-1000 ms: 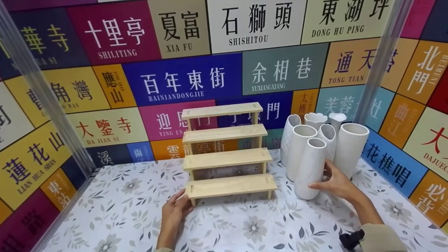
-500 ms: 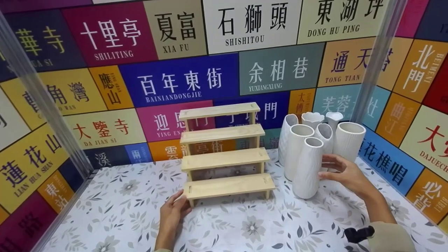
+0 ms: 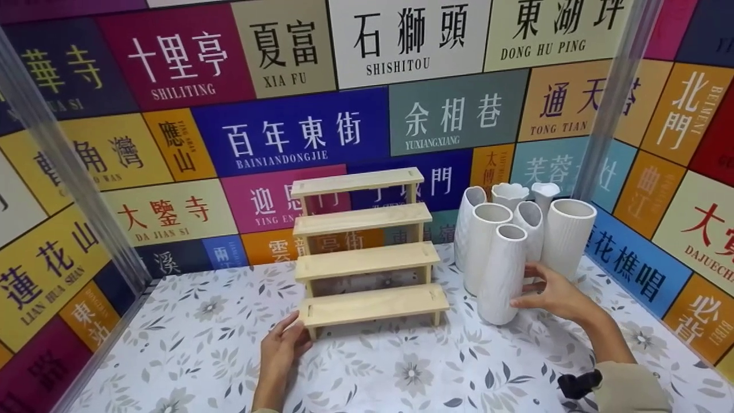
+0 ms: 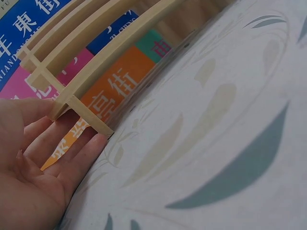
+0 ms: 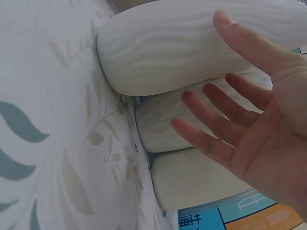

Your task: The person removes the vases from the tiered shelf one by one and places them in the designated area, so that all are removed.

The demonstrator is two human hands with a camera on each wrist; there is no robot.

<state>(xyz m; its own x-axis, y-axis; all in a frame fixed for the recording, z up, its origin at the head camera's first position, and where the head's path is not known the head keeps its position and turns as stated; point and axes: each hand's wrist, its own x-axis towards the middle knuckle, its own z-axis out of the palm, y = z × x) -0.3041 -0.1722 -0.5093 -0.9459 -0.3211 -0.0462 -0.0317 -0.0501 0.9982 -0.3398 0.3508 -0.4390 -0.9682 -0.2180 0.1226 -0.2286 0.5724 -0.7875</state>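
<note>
At the middle of the table stands a pale wooden tiered display shelf with several steps. My left hand holds its lowest step's left end, fingertips at the board end and leg. To the right stands a tight group of white ceramic vases. The front one is a tall, slim vase with a rippled surface. My right hand is at its right side, thumb by its front and the other fingers spread behind it. In the right wrist view those fingers are loosely bent, with a gap to the vase.
Behind the front vase stand a cylindrical vase, a ribbed wide vase, a scalloped-rim vase and a flared-neck vase. A flower-print cloth covers the table. Colourful sign-printed walls enclose the back and sides.
My right hand drew back from the front vase, then came in close to its right side again. The left hand stays at the shelf; the view shifted slightly.
</note>
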